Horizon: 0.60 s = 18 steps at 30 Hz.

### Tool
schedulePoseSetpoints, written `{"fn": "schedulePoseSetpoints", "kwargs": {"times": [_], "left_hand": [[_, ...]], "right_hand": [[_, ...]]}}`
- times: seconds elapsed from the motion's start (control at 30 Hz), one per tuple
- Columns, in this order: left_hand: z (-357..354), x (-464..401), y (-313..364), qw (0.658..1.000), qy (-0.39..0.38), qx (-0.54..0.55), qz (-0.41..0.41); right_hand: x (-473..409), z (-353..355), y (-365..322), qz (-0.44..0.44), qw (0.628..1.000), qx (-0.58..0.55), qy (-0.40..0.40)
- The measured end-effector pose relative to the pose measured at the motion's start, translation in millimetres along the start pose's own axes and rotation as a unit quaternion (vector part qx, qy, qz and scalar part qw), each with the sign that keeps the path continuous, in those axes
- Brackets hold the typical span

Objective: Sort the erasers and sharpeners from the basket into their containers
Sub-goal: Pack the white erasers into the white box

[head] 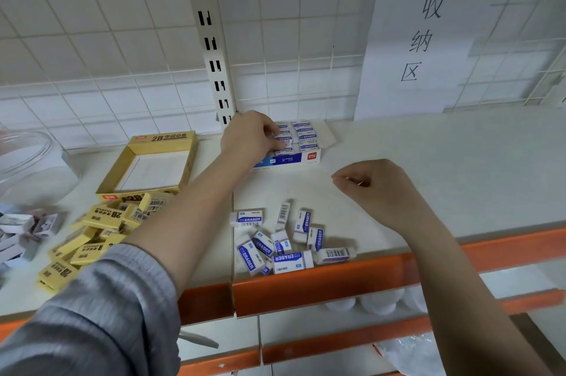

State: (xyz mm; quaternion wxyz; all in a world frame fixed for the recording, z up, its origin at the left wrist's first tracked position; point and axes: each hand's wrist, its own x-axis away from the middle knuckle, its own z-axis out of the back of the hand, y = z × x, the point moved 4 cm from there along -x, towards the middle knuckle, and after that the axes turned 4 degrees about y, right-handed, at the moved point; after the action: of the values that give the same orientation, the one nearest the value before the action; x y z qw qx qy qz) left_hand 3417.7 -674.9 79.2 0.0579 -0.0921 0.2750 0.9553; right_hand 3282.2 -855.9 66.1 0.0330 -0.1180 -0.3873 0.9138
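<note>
My left hand (248,135) reaches into the blue-and-white eraser box (289,158) at the back of the shelf. Its fingers and thumb curl round a blue-and-white eraser in the box's left column; several more fill the rows (304,133) beside it. My right hand (375,190) hovers over the shelf to the right, fingers curled, holding nothing. Several loose blue-and-white erasers (275,242) lie in a heap near the front edge. Left of my forearm sits a pile of yellow 2B erasers (92,231), in front of an open yellow box (187,161) with a bare white floor.
A clear plastic jar (27,161) stands at the far left, with small grey-white boxed items (21,231) in front of it. The shelf has an orange front rail (321,283). A wire grid and a paper sign (428,38) back the shelf.
</note>
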Motion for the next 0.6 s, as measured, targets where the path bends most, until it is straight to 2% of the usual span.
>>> {"fn": "schedulePoseSetpoints", "kwargs": {"times": [0.17,0.27,0.4,0.5,0.6], "left_hand": [[-0.8,3.0,0.9,1.0,0.009,0.016,-0.002],[7.8,8.9,-2.0,0.999,0.029,0.044,-0.005],[25.6,28.9,-5.0,0.996,0.058,0.06,-0.02],[32.5,48.1,-2.8,0.996,0.044,0.052,-0.053],[36.2,65.1,-6.4,0.995,0.031,0.071,-0.056]], "right_hand": [[3.4,-0.7,-1.2,0.004,1.0,0.001,-0.01],[6.3,0.7,-6.6,0.019,0.999,-0.007,-0.044],[13.8,-2.2,-17.7,0.046,0.986,-0.024,-0.159],[18.8,-12.6,-21.2,0.073,0.965,0.015,-0.251],[22.2,-18.6,-21.7,0.103,0.947,0.037,-0.302]]}}
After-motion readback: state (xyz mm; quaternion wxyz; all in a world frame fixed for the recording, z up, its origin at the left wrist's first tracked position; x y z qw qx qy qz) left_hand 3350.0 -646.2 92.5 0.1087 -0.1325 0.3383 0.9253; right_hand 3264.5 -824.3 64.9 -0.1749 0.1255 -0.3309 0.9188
